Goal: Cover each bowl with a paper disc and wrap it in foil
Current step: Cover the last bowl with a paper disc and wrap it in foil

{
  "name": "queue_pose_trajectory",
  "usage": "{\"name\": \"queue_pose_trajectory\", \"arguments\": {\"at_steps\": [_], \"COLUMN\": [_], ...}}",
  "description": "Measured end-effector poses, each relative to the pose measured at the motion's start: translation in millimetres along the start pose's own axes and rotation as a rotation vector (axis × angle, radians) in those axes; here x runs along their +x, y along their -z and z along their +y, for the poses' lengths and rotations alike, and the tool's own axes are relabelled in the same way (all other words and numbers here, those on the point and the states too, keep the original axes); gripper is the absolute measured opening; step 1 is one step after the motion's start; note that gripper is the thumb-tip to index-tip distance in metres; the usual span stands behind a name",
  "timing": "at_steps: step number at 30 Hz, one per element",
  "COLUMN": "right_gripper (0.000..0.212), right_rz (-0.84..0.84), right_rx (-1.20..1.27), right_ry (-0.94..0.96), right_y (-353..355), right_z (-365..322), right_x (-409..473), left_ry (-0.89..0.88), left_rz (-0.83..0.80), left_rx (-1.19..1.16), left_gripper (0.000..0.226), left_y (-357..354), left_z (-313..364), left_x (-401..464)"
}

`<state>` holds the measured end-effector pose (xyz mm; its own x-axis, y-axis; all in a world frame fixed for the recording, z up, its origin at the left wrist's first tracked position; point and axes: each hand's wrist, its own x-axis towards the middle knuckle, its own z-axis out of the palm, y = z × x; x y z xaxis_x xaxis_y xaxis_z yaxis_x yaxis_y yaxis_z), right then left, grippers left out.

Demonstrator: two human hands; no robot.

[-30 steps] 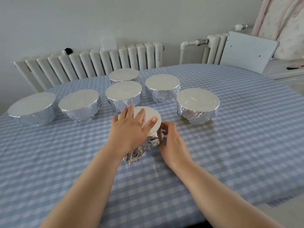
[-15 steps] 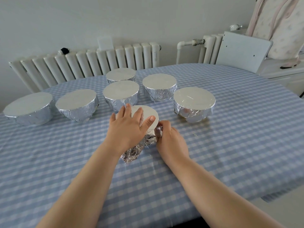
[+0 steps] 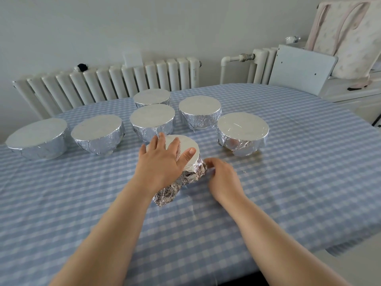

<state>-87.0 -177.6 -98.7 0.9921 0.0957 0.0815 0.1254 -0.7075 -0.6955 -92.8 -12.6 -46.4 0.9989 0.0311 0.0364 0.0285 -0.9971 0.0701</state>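
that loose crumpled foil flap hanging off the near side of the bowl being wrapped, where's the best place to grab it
Pinch the foil flap at its free near tip, coming from the near right side. It trails loose onto the tablecloth there, while the left hand covers the bowl's paper disc from above.

Crinkled, shiny foil (image 3: 186, 176) wraps the bowls — matt white paper disc (image 3: 186, 143) tops — over soft checked tablecloth (image 3: 288, 182).

Home: radiator (image 3: 107, 83), checked tablecloth (image 3: 288, 162)
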Motion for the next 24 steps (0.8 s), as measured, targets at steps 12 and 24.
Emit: {"name": "queue_pose_trajectory", "arguments": {"at_steps": [12, 24], "right_gripper": [0.019, 0.025], "right_rz": [0.097, 0.195], "right_rx": [0.436, 0.435], "right_ry": [-0.087, -0.163], "right_y": [-8.7, -25.6], "right_z": [-31.4, -36.6], "right_x": [1.5, 1.9], "left_ry": [0.003, 0.013], "left_rz": [0.032, 0.024], "left_rx": [0.007, -0.015], "left_gripper": [0.105, 0.104], "left_y": [-3.0, -1.1], "left_z": [-1.8, 0.7], "left_x": [3.1, 1.1]}}
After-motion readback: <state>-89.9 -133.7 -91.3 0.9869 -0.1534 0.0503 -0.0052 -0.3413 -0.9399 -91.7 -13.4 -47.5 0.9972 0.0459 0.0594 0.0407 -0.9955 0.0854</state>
